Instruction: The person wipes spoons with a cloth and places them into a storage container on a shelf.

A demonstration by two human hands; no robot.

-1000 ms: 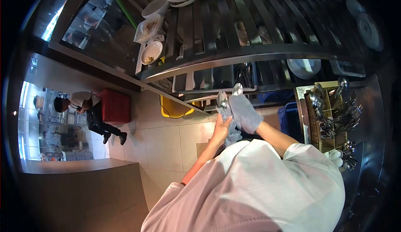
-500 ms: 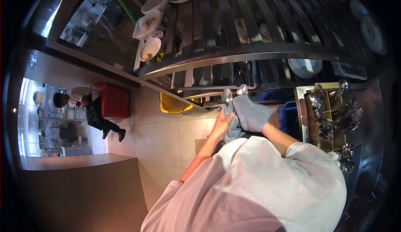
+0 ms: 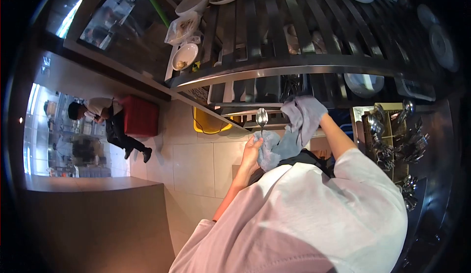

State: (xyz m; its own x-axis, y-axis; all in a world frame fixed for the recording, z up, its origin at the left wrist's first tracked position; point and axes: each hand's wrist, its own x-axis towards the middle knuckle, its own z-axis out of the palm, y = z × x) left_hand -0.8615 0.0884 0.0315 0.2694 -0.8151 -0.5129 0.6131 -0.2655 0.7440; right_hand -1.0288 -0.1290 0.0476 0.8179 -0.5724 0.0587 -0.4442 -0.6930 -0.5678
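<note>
Head view, frame centre: the left hand (image 3: 252, 151) grips a spoon (image 3: 262, 118) by its handle through a grey cloth (image 3: 280, 145), the bowl projecting above the fist. The spoon's long axis runs vertically in the frame, bowl uppermost. The right hand (image 3: 308, 110), just right of the spoon, is wrapped in the cloth's far end; its grip cannot be determined.

No readable text, labels, brands or nos. anywhere; marks on the far-right plates (image 3: 440, 40) were too blurred to make out.

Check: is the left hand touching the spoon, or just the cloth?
Cannot tell. In the head view the left hand grips the grey cloth around the spoon handle; the cloth hides any skin contact.
</note>
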